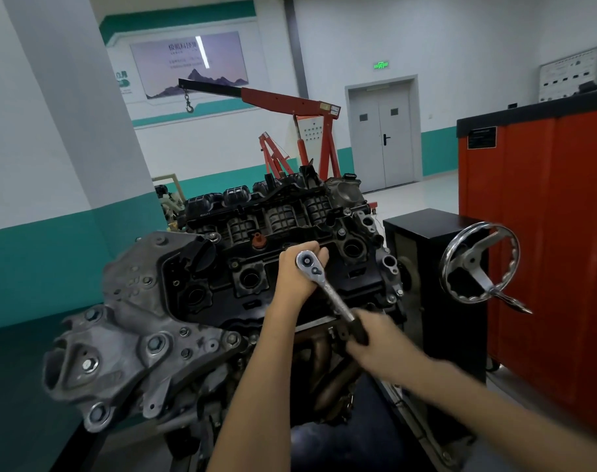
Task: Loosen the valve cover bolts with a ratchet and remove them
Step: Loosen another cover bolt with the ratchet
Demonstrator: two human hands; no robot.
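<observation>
Here, bent over the black valve cover [222,277] on top of an engine [283,212]. Holding a chrome ratchet [324,284] in both hands, above the middle of the cover and toward its far edge. Gripping with the left hand [298,270] right under the round ratchet head, curled tight and hiding whatever sits below it. Clutching the dark handle end with the right hand [375,335], blurred but closed round the grip, out past the cover's near edge. Slanting from the head at the far side down to the handle at the near right.

Just beyond the left hand, on the cover, a small red-orange cap [257,240] standing upright. Off the cover's left end, a grey cast housing [130,335]. To the right of the engine, a chrome handwheel [479,262] in front of a black box [426,240], with a tall red cabinet [545,233] behind. Further back across the floor [409,195], a red engine hoist [290,100] with a hanging hook [189,105], and a grey double door [382,144].
</observation>
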